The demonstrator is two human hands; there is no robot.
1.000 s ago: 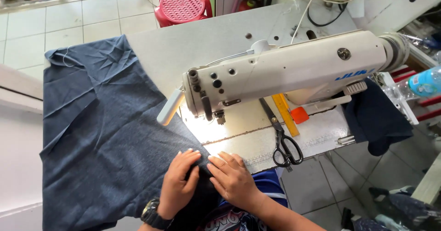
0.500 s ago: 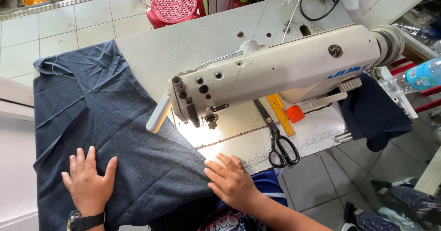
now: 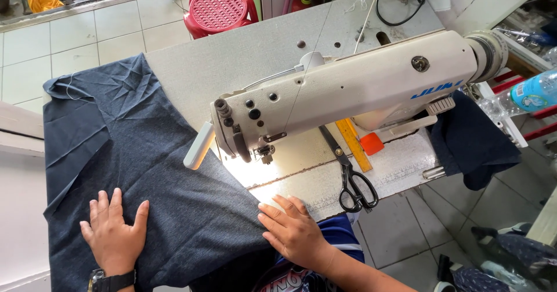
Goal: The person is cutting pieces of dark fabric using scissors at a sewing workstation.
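Observation:
A large dark blue cloth (image 3: 145, 170) is spread over the left part of the sewing table (image 3: 243, 54). My left hand (image 3: 114, 234) lies flat on the cloth near its front edge, fingers spread. My right hand (image 3: 293, 231) rests palm down at the cloth's right edge, just in front of the needle area. A white industrial sewing machine (image 3: 348, 92) stands across the table, its needle head (image 3: 264, 152) above a lit patch of table. Neither hand grips anything.
Black scissors (image 3: 351, 176), a yellow ruler (image 3: 355, 146) and a small orange piece (image 3: 371, 143) lie under the machine arm. Another dark cloth (image 3: 473, 138) hangs off the right end. A red stool (image 3: 217, 7) stands behind the table, a plastic bottle (image 3: 531, 94) at right.
My left hand moved from beside the right hand out to the left and now lies flat on the cloth. The right hand has hardly moved.

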